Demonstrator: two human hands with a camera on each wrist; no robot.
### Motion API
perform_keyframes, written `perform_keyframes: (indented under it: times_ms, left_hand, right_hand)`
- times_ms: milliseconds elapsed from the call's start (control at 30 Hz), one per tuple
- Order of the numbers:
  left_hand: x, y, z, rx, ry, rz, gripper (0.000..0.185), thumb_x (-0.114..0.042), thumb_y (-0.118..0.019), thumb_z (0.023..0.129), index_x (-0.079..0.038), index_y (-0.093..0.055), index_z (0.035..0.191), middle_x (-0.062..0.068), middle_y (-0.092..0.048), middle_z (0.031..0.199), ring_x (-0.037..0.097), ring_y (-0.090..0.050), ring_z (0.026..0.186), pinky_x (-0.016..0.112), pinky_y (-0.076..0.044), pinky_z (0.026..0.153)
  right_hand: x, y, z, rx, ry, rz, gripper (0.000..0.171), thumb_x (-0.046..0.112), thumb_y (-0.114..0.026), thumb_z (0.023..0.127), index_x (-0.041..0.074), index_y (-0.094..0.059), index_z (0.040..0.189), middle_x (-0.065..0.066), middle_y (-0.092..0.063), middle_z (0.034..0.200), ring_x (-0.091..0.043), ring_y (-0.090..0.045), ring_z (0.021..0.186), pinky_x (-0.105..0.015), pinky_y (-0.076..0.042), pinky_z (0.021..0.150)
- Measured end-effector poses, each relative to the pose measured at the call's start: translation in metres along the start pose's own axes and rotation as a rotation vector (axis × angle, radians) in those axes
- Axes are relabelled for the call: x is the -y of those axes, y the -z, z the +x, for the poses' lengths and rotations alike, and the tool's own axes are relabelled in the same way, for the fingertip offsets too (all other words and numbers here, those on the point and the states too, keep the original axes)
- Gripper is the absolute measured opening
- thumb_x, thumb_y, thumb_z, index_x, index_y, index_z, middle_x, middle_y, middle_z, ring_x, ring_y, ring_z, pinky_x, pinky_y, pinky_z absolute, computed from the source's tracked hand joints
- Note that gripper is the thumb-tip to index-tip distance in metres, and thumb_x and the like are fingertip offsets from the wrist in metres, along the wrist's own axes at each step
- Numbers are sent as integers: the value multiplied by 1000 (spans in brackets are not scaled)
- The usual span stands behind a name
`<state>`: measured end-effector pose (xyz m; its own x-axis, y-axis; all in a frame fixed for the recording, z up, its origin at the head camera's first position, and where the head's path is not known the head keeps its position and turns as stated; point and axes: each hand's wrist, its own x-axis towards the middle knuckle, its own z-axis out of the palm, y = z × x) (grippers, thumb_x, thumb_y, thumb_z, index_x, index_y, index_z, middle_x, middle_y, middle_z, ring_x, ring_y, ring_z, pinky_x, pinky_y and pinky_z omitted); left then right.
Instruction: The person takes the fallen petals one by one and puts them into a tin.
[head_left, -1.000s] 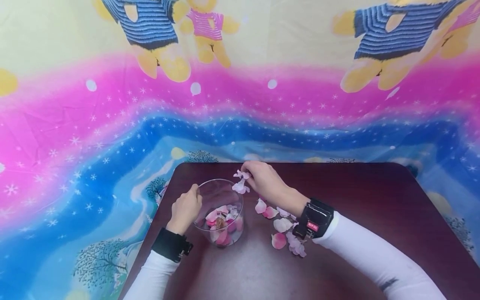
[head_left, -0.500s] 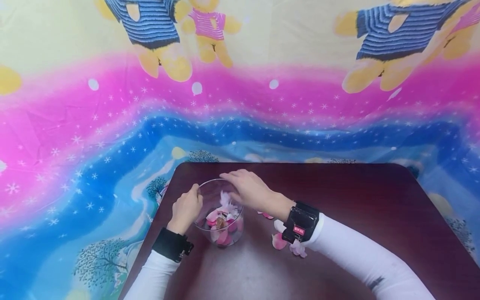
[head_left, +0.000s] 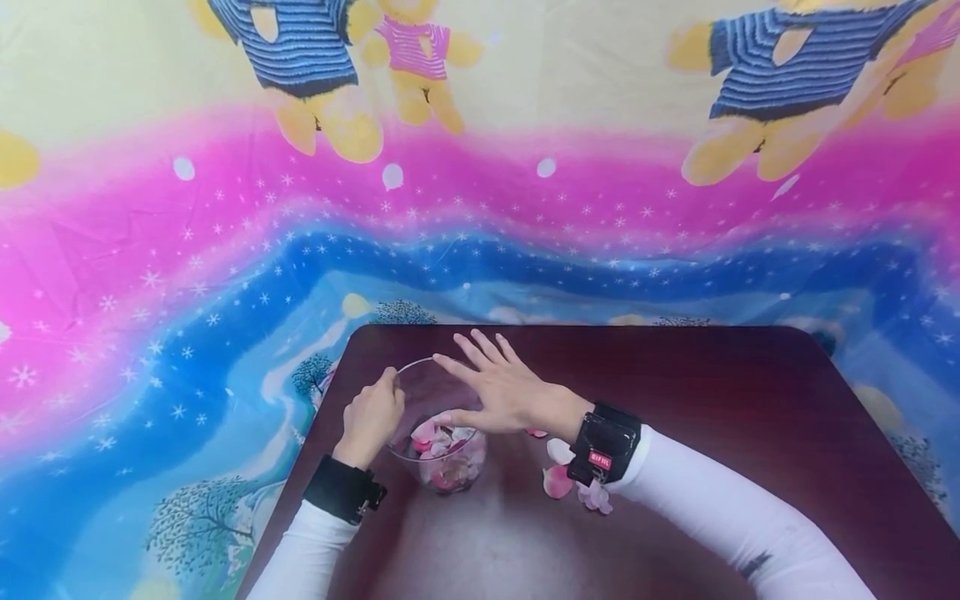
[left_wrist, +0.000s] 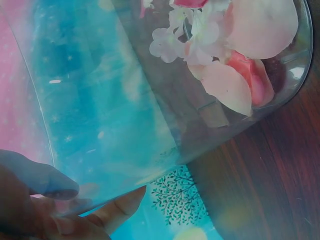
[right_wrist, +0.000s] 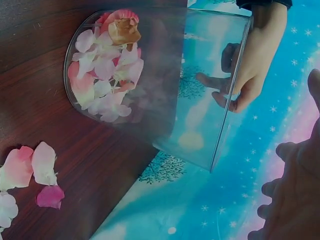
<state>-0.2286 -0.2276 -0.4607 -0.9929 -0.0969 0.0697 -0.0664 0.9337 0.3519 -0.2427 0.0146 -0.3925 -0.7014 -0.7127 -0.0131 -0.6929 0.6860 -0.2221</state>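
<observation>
Head view: the right hand (head_left: 501,392) hovers over the mouth of the glass (head_left: 441,425), fingers straight and spread wide, holding nothing. Its thumb reaches low across the rim toward the petals inside. The left hand (head_left: 371,421) grips the glass at its left wall, thumb curled over the rim and fingers wrapped on the outside; the left wrist view shows a fingertip and thumb pressed against the clear wall (left_wrist: 100,150). The glass stands upright on the table (head_left: 712,392), near its left front part, between the two hands. Pink and white petals (right_wrist: 102,80) lie heaped on its bottom. Loose petals (head_left: 558,467) lie on the table just right of the glass, partly under the right wrist, which wears a black band (head_left: 606,446). A bright printed cloth (head_left: 225,250) hangs behind and beside the table.
</observation>
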Motion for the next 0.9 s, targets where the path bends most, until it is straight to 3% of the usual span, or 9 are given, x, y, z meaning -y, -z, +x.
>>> perform_keyframes:
  times_ms: [467, 900]
  left_hand:
    - [0, 1, -1, -4, -7, -4, 9, -18, -50, 100, -11, -56, 104, 9, -61, 72, 27, -59, 61, 43, -46, 53]
    - [0, 0, -1, -8, -7, 1, 9, -18, -51, 99, -12, -56, 103, 9, -62, 72, 30, -61, 64, 44, -46, 54]
  right_hand:
    - [-27, 0, -4, -24, -54, 37, 82, 72, -42, 95, 31, -18, 162, -10, -9, 172, -35, -2, 160, -60, -1, 125]
    - [-82, -15, -3, 0, -239, 147, 79, 71, -37, 98, 30, -18, 162, -11, -9, 172, -36, 0, 159, -60, 0, 125]
